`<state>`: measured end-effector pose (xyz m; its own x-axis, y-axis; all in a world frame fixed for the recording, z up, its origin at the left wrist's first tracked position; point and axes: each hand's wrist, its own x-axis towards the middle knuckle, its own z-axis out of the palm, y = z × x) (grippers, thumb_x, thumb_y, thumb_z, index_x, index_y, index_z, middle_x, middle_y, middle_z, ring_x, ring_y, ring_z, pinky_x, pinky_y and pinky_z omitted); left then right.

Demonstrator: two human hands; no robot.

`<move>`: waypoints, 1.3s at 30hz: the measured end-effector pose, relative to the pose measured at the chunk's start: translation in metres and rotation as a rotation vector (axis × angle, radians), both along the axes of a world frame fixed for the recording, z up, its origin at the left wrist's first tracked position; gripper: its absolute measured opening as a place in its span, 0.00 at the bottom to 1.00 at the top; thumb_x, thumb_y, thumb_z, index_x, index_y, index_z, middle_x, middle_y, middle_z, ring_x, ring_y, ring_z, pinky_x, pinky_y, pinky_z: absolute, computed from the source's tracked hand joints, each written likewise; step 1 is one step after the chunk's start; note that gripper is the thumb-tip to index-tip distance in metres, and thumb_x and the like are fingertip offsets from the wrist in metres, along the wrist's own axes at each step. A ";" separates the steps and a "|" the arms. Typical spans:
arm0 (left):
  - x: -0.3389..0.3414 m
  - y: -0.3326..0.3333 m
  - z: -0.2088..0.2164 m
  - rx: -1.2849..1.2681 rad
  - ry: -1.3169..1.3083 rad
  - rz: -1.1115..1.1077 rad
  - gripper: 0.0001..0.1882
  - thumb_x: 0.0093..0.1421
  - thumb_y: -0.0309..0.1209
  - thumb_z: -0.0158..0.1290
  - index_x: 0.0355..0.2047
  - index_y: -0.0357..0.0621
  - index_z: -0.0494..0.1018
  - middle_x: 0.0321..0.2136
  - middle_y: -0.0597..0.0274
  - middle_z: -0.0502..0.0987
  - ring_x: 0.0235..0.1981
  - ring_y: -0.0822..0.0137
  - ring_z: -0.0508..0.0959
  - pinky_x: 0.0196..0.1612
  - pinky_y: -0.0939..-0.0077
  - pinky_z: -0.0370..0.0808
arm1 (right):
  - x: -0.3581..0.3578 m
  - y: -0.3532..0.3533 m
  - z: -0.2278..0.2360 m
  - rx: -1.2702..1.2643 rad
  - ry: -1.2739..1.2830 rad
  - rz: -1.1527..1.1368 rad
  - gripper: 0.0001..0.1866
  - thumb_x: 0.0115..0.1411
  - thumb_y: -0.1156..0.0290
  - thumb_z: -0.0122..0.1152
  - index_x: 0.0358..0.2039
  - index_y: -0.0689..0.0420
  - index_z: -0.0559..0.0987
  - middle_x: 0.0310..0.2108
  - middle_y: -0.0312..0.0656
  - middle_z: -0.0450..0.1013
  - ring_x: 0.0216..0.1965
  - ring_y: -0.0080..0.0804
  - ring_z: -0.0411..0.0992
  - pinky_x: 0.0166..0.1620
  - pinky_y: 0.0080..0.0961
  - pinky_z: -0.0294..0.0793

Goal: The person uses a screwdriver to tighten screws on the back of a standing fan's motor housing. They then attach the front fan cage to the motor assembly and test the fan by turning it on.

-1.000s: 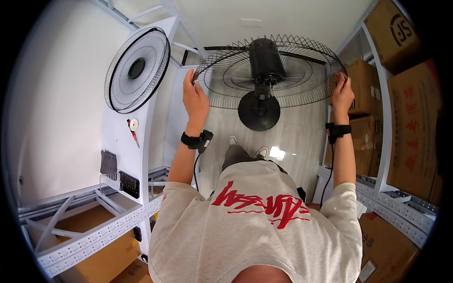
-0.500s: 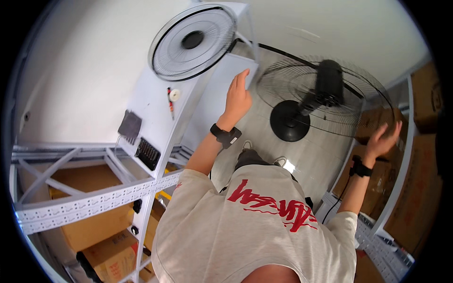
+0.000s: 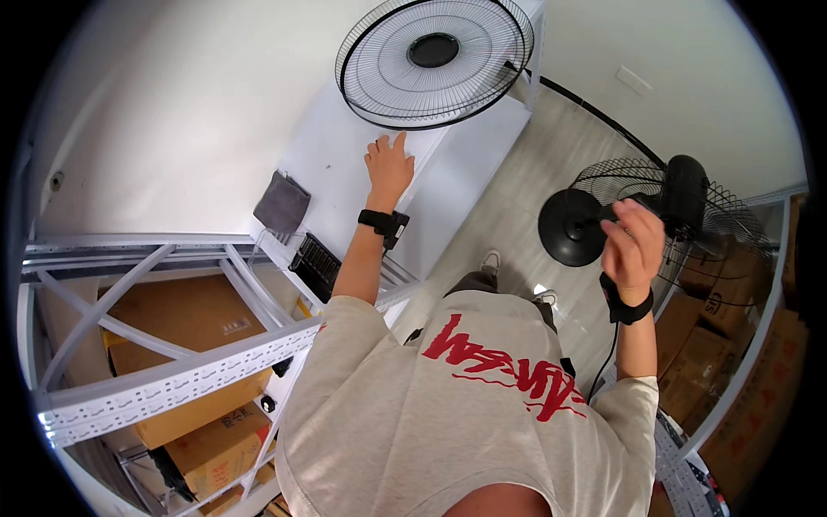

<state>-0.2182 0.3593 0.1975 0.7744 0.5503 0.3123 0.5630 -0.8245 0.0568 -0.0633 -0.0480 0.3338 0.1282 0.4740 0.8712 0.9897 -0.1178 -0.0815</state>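
My left hand (image 3: 390, 168) is over the white tabletop (image 3: 332, 129), fingers spread, just short of the lower rim of a round black wire fan grille (image 3: 433, 50). That grille lies on the table's far end. No screwdriver or white round part shows; my left hand and forearm cover that area. My right hand (image 3: 633, 246) is raised with its fingers loosely bent and apart, holding nothing I can see. Behind it stands a black pedestal fan with a round base (image 3: 570, 228), a motor housing (image 3: 685, 194) and a rear wire grille (image 3: 732, 220), partly hidden by that hand.
A grey folded cloth (image 3: 282, 204) and a black case of bits (image 3: 315, 267) lie at the table's near end. White metal shelving (image 3: 185, 370) with cardboard boxes (image 3: 181, 314) stands at left. More boxes (image 3: 724, 284) sit on a rack at right.
The view has turned left. My left hand has moved over the tabletop, where the screwdriver and white round part showed before. My right hand has come inward from the rear grille's edge.
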 end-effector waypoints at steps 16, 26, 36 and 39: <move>0.058 -0.091 0.111 -0.760 -0.136 -0.686 0.33 0.57 0.28 0.61 0.63 0.43 0.67 0.48 0.55 0.78 0.47 0.62 0.77 0.51 0.68 0.72 | -0.032 0.044 -0.016 -0.191 0.393 0.010 0.28 0.54 0.69 0.70 0.56 0.57 0.74 0.59 0.47 0.70 0.54 0.47 0.73 0.54 0.40 0.76; 0.122 -0.247 0.121 -1.376 -0.102 -1.233 0.34 0.57 0.27 0.64 0.63 0.42 0.66 0.46 0.59 0.80 0.45 0.66 0.79 0.47 0.72 0.75 | -0.054 -0.031 -0.030 0.077 0.543 -0.315 0.36 0.51 0.67 0.76 0.59 0.58 0.71 0.57 0.48 0.72 0.52 0.49 0.74 0.50 0.36 0.79; 0.157 -0.275 0.148 -0.307 -0.736 -1.219 0.30 0.53 0.29 0.68 0.56 0.39 0.72 0.50 0.53 0.78 0.48 0.56 0.76 0.51 0.63 0.73 | -0.028 -0.140 -0.110 0.330 0.907 -0.811 0.33 0.52 0.67 0.77 0.56 0.61 0.72 0.51 0.48 0.72 0.45 0.39 0.78 0.46 0.30 0.82; 0.172 -0.265 0.144 -0.374 -0.654 -1.144 0.36 0.53 0.32 0.68 0.61 0.39 0.67 0.56 0.49 0.73 0.57 0.54 0.72 0.58 0.60 0.69 | -0.020 -0.144 -0.128 0.298 0.941 -0.832 0.34 0.53 0.65 0.77 0.56 0.61 0.71 0.52 0.49 0.72 0.45 0.40 0.77 0.46 0.31 0.82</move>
